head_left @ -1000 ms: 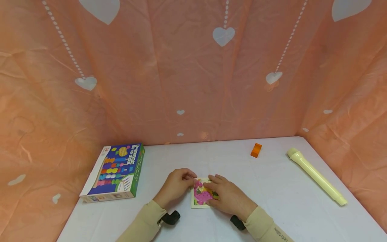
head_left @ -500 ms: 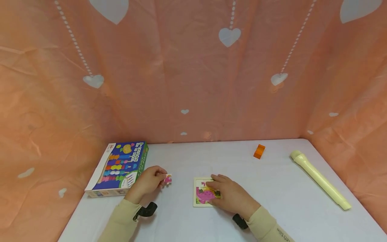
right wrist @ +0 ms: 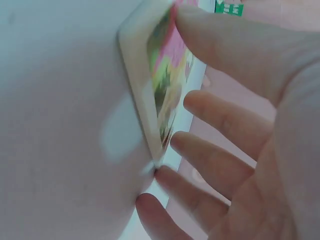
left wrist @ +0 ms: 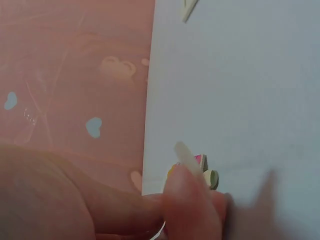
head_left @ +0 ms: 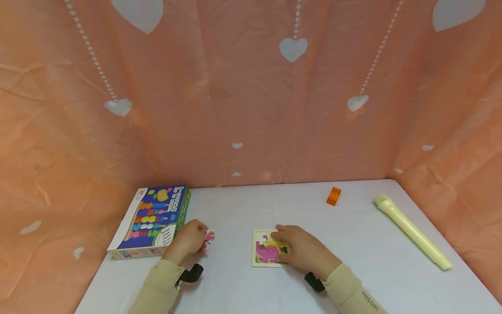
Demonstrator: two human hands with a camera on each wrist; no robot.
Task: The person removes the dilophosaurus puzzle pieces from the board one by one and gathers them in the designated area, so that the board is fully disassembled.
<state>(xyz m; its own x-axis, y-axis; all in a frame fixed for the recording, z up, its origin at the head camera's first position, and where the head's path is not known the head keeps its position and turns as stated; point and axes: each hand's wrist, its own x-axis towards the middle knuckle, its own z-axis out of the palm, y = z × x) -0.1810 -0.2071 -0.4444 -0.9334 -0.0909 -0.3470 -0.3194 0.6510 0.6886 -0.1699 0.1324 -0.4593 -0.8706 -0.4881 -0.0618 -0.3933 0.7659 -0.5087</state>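
My left hand (head_left: 189,237), left of the board and beside the box, pinches a small puzzle piece (head_left: 210,236) with pink on it between thumb and fingers. In the left wrist view the thumb covers most of that puzzle piece (left wrist: 201,161). A square puzzle board (head_left: 263,264) with a pale frame and a pink dinosaur picture lies flat on the table. My right hand (head_left: 306,248) lies over the board's right side and hides part of it. In the right wrist view its fingers are spread, the thumb touching the picture and other fingertips near the frame (right wrist: 137,95).
A blue and green toy box (head_left: 153,222) lies at the table's left, close by the left forearm. An orange block (head_left: 334,196) sits toward the back right. A long pale yellow tube (head_left: 412,231) lies along the right edge. Orange curtains with hearts (head_left: 243,109) enclose the table.
My left hand has moved left, away from the board, with the puzzle piece pinched, leaving a pale gap in the picture's upper left. The right hand stays on the board.
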